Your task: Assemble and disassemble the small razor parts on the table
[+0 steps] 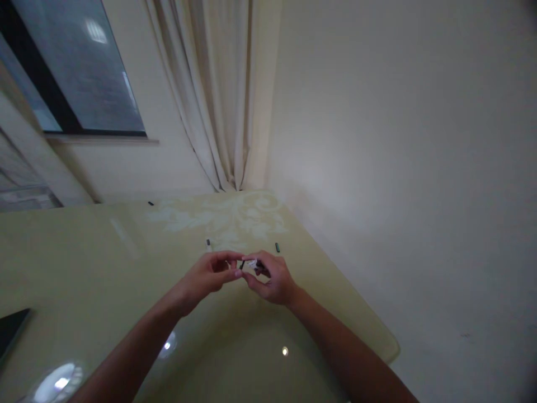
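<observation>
Over the middle of the glossy table, my left hand (212, 274) and my right hand (271, 277) meet at the fingertips. Between the left thumb and forefinger is a small dark piece (242, 265), too small to name. My right fingertips touch it too or come very close. A crumpled, shiny whitish thing with dark parts (253, 264) is tucked in my right fingers, which partly cover it. Just beyond the left hand lies a small white item with a dark end (208, 244). A short dark greenish piece (277, 247) rests beyond the right hand.
The pale yellow-green table (104, 280) has a leaf pattern at its far end. A small black piece (150, 203) lies near the far edge. At the left edge sits a dark flat object (12, 330). A wall (398, 196) borders the right side; curtains (218, 101) hang behind.
</observation>
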`<action>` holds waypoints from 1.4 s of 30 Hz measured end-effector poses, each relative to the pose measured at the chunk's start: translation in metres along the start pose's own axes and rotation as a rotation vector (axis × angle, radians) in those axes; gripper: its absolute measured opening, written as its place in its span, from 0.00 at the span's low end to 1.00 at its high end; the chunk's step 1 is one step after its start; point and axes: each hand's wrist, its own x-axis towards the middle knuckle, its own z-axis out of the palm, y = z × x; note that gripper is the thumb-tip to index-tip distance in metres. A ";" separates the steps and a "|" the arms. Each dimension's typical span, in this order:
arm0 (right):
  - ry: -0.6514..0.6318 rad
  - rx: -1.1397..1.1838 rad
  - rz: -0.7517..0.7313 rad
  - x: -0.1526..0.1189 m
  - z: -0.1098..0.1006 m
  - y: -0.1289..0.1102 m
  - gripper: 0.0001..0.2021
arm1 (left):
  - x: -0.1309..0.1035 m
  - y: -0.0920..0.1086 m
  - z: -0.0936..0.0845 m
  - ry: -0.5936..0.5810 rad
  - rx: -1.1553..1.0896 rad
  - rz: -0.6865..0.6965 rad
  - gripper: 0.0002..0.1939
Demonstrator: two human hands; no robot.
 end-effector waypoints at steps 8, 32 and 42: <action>-0.069 0.511 0.374 0.005 0.002 -0.004 0.23 | 0.004 -0.001 -0.004 0.098 0.044 0.226 0.22; -0.163 0.622 0.489 0.007 0.004 -0.005 0.29 | 0.001 0.000 -0.006 0.078 0.059 0.230 0.20; -0.213 0.550 0.454 0.006 0.002 -0.005 0.29 | -0.003 0.003 0.000 0.099 0.029 0.255 0.18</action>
